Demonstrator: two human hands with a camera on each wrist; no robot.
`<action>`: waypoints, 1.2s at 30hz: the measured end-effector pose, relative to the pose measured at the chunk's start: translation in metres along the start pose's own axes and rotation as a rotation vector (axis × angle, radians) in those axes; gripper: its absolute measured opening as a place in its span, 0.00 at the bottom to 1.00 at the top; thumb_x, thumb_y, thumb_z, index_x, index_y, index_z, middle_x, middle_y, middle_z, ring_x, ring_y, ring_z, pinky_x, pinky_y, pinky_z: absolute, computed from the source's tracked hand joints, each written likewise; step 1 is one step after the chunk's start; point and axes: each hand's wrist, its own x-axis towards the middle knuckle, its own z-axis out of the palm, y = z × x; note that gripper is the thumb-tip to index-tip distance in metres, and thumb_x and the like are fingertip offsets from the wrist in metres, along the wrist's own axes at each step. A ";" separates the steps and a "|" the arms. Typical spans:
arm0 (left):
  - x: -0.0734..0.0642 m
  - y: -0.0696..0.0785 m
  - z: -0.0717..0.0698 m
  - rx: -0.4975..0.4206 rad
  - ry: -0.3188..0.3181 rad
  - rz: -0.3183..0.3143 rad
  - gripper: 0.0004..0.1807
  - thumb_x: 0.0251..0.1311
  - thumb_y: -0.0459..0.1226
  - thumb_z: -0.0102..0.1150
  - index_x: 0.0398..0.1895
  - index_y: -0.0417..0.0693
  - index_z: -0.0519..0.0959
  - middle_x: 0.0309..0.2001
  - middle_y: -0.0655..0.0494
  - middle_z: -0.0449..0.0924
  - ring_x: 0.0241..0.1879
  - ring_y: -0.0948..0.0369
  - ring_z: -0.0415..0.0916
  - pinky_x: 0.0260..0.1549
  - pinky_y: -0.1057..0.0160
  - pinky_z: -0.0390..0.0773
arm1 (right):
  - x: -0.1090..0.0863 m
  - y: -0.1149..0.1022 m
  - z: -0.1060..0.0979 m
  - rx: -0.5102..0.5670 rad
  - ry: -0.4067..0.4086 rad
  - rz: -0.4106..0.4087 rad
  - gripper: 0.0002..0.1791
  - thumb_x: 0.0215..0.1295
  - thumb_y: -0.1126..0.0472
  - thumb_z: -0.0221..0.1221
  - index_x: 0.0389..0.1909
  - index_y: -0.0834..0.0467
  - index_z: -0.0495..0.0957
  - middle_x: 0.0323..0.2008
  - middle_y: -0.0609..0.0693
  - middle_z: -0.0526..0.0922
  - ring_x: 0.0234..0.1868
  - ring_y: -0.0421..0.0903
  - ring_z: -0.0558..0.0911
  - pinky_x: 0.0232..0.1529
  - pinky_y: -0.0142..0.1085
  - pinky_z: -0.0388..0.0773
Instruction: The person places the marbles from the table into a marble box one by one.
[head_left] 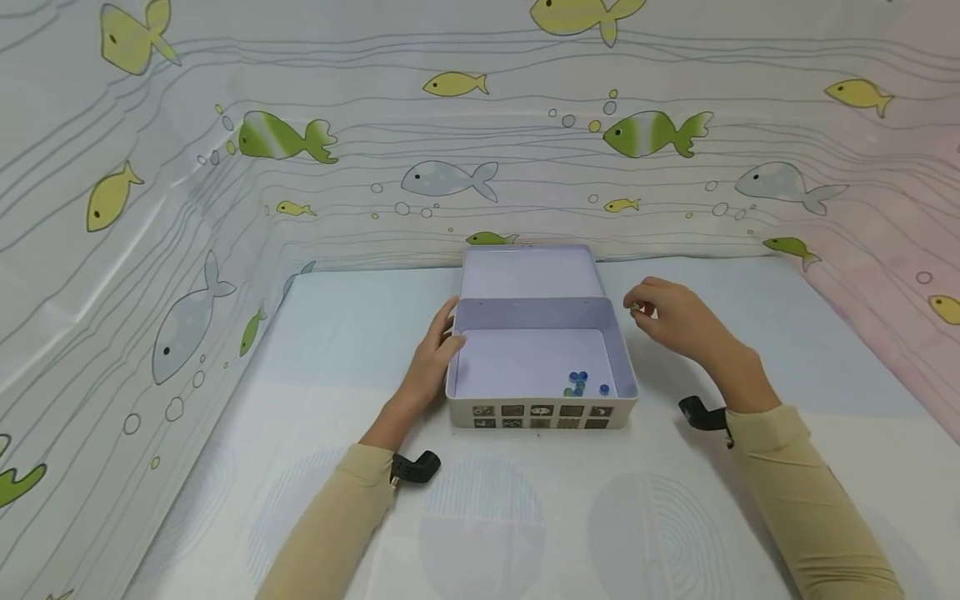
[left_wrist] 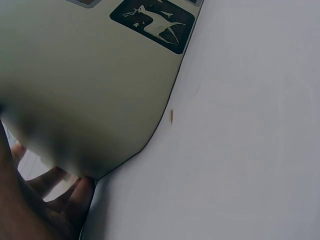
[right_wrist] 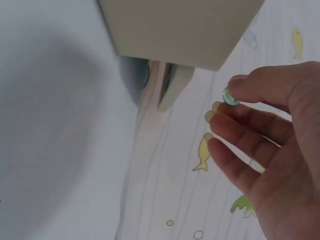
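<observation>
A pale hinged box (head_left: 525, 362) stands with its lid (head_left: 534, 271) laid back. My left hand (head_left: 433, 357) grips the box's left wall, thumb over the rim and fingers along the outside; in the left wrist view its fingers (left_wrist: 75, 200) reach round the box's side. To the right of the box and close to its rim, my right hand (head_left: 678, 321) pinches a clear greenish glass marble (right_wrist: 230, 97) between thumb and fingertips. Inside the box, several blue and green marbles (head_left: 582, 377) sit in the near right corner, one blue marble (head_left: 604, 389) slightly apart.
Small dark picture tiles (head_left: 542, 411) decorate the box's front. Under it lies a pale patterned tablecloth (head_left: 480, 517). A sheet printed with fish (head_left: 450, 179) hangs behind and along both sides. Black wrist cameras (head_left: 702, 413) stick out from both sleeves.
</observation>
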 end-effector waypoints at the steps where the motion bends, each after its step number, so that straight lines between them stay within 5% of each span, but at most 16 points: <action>1: 0.000 0.000 0.000 -0.001 0.000 0.000 0.35 0.74 0.40 0.41 0.81 0.61 0.45 0.77 0.43 0.53 0.76 0.43 0.55 0.71 0.37 0.59 | 0.000 -0.002 0.000 -0.001 0.007 -0.010 0.09 0.61 0.72 0.61 0.40 0.59 0.83 0.37 0.51 0.82 0.38 0.48 0.79 0.39 0.43 0.77; 16: 0.000 0.000 -0.001 0.005 -0.006 0.010 0.36 0.73 0.42 0.41 0.81 0.63 0.44 0.78 0.42 0.53 0.76 0.43 0.54 0.70 0.37 0.60 | 0.000 -0.039 0.005 -0.014 0.055 -0.149 0.11 0.57 0.72 0.65 0.40 0.58 0.84 0.38 0.47 0.81 0.38 0.43 0.80 0.39 0.39 0.80; 25: 0.001 -0.001 0.000 0.011 -0.003 0.007 0.36 0.73 0.41 0.41 0.81 0.62 0.44 0.78 0.44 0.53 0.76 0.45 0.55 0.71 0.38 0.59 | -0.001 -0.061 0.019 -0.012 -0.006 -0.271 0.09 0.59 0.70 0.65 0.40 0.56 0.84 0.38 0.47 0.81 0.37 0.44 0.81 0.37 0.38 0.81; 36: 0.002 -0.001 -0.002 0.006 -0.005 -0.002 0.37 0.71 0.41 0.42 0.81 0.62 0.44 0.78 0.44 0.53 0.76 0.44 0.55 0.71 0.38 0.59 | 0.000 -0.077 0.046 -0.034 -0.171 -0.286 0.08 0.59 0.67 0.67 0.39 0.55 0.85 0.37 0.44 0.83 0.36 0.39 0.81 0.37 0.35 0.80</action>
